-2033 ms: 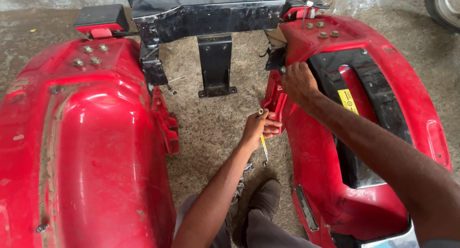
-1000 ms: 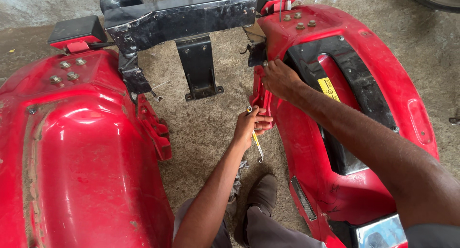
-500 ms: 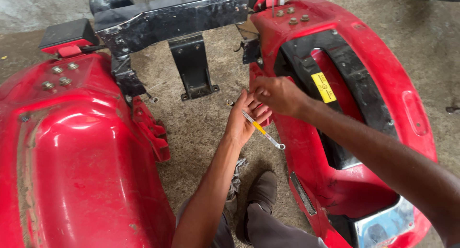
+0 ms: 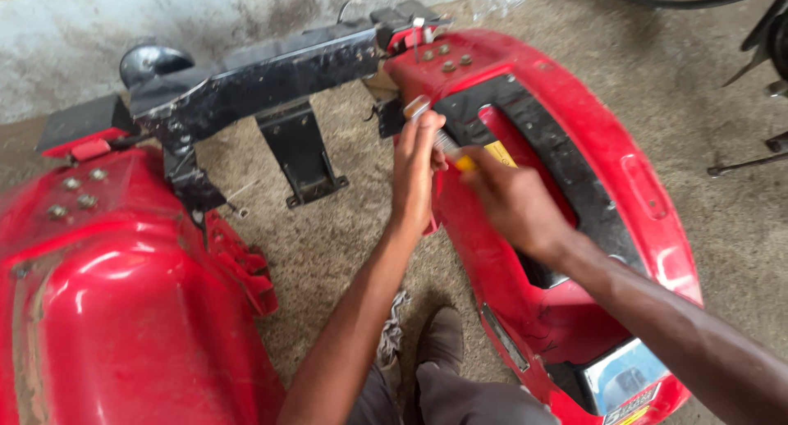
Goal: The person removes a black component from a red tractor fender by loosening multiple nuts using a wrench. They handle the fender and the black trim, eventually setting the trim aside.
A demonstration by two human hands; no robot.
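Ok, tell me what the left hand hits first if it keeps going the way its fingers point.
The left hand points up and away; first it would likely meet the red fender near the black crossbar, though depth is unclear.

Glossy red plastic fenders (image 4: 139, 310), a matt black scuffed metal crossbar (image 4: 263, 72), rough concrete floor (image 4: 328, 244).

Vehicle repair workshop: rough concrete floor (image 4: 706, 105), stained wall (image 4: 164, 15), dismantled red fenders (image 4: 123, 310), black frame (image 4: 263, 72).
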